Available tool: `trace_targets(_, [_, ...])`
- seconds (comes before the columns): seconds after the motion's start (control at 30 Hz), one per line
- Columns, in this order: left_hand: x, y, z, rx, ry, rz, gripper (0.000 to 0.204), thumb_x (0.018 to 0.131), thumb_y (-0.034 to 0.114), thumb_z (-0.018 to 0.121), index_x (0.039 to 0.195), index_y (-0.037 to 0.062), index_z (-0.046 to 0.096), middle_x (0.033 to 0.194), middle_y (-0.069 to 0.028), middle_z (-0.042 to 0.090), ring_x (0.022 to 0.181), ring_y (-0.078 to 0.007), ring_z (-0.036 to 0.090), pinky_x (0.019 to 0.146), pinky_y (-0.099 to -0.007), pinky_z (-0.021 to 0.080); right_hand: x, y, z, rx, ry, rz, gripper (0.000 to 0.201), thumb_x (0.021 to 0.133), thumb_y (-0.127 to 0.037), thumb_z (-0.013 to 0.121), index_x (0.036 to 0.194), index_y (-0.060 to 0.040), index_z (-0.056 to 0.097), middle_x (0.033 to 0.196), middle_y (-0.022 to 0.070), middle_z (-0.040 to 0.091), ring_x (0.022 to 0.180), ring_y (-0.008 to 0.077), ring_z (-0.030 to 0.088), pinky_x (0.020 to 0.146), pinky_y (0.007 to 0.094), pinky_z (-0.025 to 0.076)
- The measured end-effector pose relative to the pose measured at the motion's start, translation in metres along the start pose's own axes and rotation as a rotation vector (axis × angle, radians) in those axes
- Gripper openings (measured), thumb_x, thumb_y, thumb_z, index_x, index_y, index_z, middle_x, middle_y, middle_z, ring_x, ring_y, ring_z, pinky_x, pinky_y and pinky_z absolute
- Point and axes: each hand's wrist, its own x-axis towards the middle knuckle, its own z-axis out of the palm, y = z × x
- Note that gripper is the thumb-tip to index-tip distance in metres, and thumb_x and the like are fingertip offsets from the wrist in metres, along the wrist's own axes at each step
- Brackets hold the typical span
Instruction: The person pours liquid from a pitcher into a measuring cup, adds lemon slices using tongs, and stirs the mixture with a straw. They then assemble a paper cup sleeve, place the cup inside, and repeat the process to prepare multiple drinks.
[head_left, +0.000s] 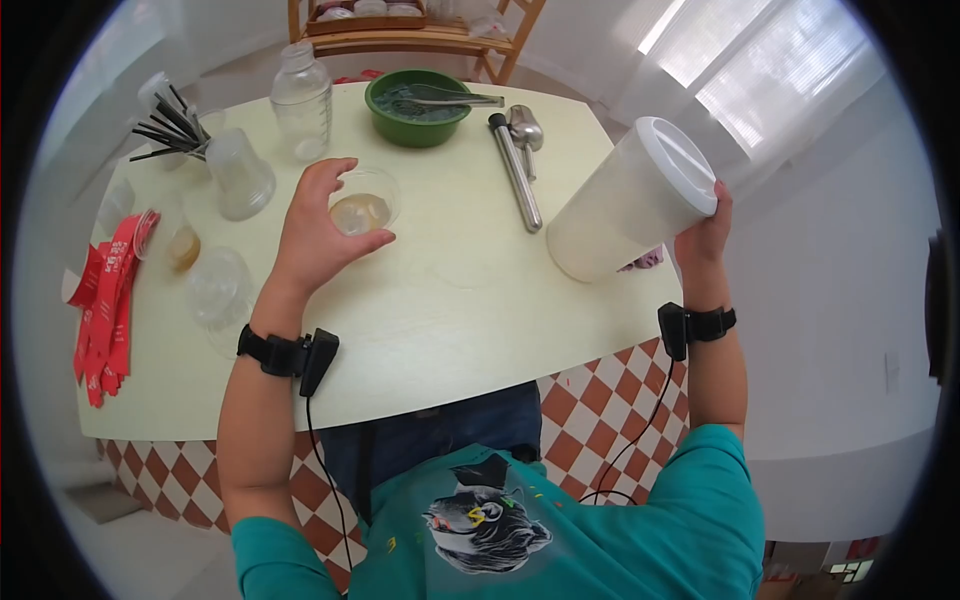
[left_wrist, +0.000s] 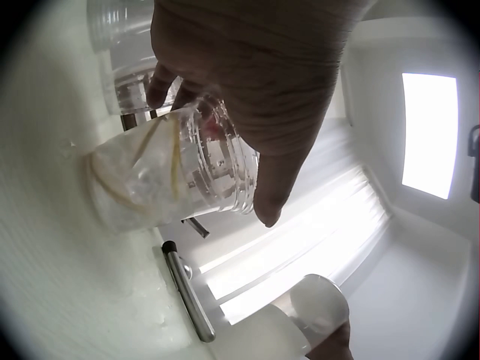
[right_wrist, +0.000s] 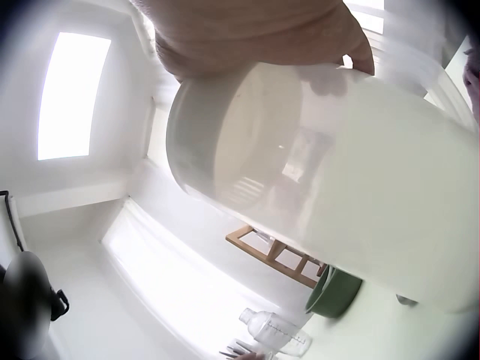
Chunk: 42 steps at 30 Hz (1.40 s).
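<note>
A clear plastic cup (head_left: 360, 213) with ice and lemon slices in it stands on the table. My left hand (head_left: 318, 232) is spread in a wide C around the cup's near-left side. In the left wrist view, the thumb stands just off the rim of the cup (left_wrist: 142, 180), while other fingertips are partly hidden behind it. Over the table's right side, my right hand (head_left: 704, 240) holds a tall translucent pitcher (head_left: 608, 215) with a white lid, tilted. Pale contents show through the pitcher wall (right_wrist: 390, 180); most of the gripping fingers are hidden behind it.
Behind the cup stand a measuring bottle (head_left: 302, 105) and a green bowl (head_left: 420, 132) with tongs (head_left: 450, 97) across it. A muddler (head_left: 518, 175) and metal scoop (head_left: 526, 130) lie between cup and pitcher. Plastic cups (head_left: 240, 175), black straws (head_left: 175, 130) and red strips (head_left: 110, 310) occupy the left.
</note>
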Motion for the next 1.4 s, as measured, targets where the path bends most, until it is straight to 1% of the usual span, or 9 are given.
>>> trace_targets(0.43, [0.001,0.003,-0.001,0.039,0.015,0.058,0.077,0.057,0.022,0.087,0.122,0.0024,0.052,0.123,-0.0127,0.052,0.113,-0.028,0.053,0.097,-0.037,0.045,-0.077,-0.012,0.039,0.244,-0.165,0.04,0.05,0.093,-0.038,0.042,0.125,-0.0005,0.05,0.123,0.0151,0.057,0.113,0.0296,0.056,0.096,0.0425,0.047])
trace_targets(0.9, [-0.002,0.023,-0.005,0.194,0.14,0.213,0.071,0.059,0.021,0.085,0.121,0.0046,0.054,0.125,-0.012,0.054,0.119,-0.029,0.05,0.103,-0.0373,0.039,-0.067,0.012,0.149,0.163,-0.368,0.072,0.057,0.099,-0.048,0.033,0.133,-0.0045,0.047,0.134,0.0102,0.052,0.127,0.0226,0.044,0.108,0.0376,0.032])
trace_targets(1.13, [0.01,0.058,0.002,-0.128,0.159,0.258,0.049,0.073,0.022,0.077,0.113,0.0008,0.058,0.113,-0.0131,0.06,0.105,-0.0266,0.057,0.092,-0.0354,0.044,-0.068,-0.01,0.147,-0.01,-0.519,0.197,0.067,0.1,-0.052,0.033,0.141,0.0005,0.035,0.145,0.0131,0.039,0.135,0.0215,0.033,0.114,0.0377,0.019])
trace_targets(1.2, [0.017,0.066,0.009,-0.205,0.167,0.257,0.042,0.078,0.021,0.073,0.112,-0.0002,0.059,0.11,-0.0133,0.061,0.104,-0.0256,0.058,0.091,-0.0343,0.045,-0.069,-0.02,0.136,-0.153,-0.449,0.349,0.058,0.099,-0.044,0.043,0.135,0.002,0.045,0.133,0.0142,0.052,0.126,0.0219,0.045,0.106,0.038,0.032])
trace_targets(1.23, [0.022,0.069,0.013,-0.275,0.165,0.23,0.033,0.083,0.019,0.068,0.109,-0.0006,0.06,0.106,-0.0108,0.063,0.103,-0.0216,0.057,0.092,-0.0322,0.043,-0.066,-0.029,0.127,-0.156,-0.451,0.346,0.058,0.099,-0.044,0.043,0.135,0.002,0.045,0.133,0.0142,0.052,0.126,0.0219,0.045,0.106,0.038,0.032])
trace_targets(1.3, [0.029,0.072,0.016,-0.347,0.164,0.204,0.025,0.089,0.017,0.063,0.106,-0.0011,0.061,0.102,-0.0082,0.064,0.102,-0.0175,0.057,0.093,-0.0301,0.042,-0.063,-0.049,0.114,-0.748,-0.53,0.028,0.045,0.093,-0.032,0.057,0.119,0.004,0.06,0.112,0.0136,0.065,0.11,0.0233,0.057,0.093,0.0369,0.044])
trace_targets(1.33, [0.032,0.073,0.016,-0.397,0.148,0.149,0.021,0.09,0.017,0.061,0.101,-0.0014,0.062,0.096,-0.0058,0.065,0.097,-0.0147,0.056,0.09,-0.029,0.042,-0.069,-0.054,0.117,-0.747,-0.375,-0.144,0.034,0.084,-0.024,0.068,0.103,0.0048,0.067,0.094,0.0122,0.069,0.092,0.024,0.064,0.081,0.0345,0.049])
trace_targets(1.37, [0.035,0.074,0.017,-0.446,0.129,0.092,0.02,0.092,0.017,0.059,0.097,-0.0016,0.063,0.09,-0.0034,0.065,0.092,-0.0119,0.056,0.087,-0.0278,0.043,-0.065,-0.06,0.121,-0.748,-0.374,-0.145,0.034,0.084,-0.024,0.068,0.103,0.0048,0.067,0.094,0.0122,0.069,0.092,0.024,0.064,0.081,0.0345,0.049])
trace_targets(1.4, [0.038,0.072,0.019,-0.448,0.124,0.093,0.02,0.092,0.017,0.059,0.097,-0.0016,0.063,0.09,-0.0034,0.065,0.092,-0.0119,0.056,0.087,-0.0278,0.043,-0.058,-0.065,0.127,-0.849,-0.438,-0.434,0.035,0.082,-0.025,0.069,0.102,0.0039,0.067,0.095,0.0132,0.069,0.091,0.024,0.064,0.081,0.0343,0.049])
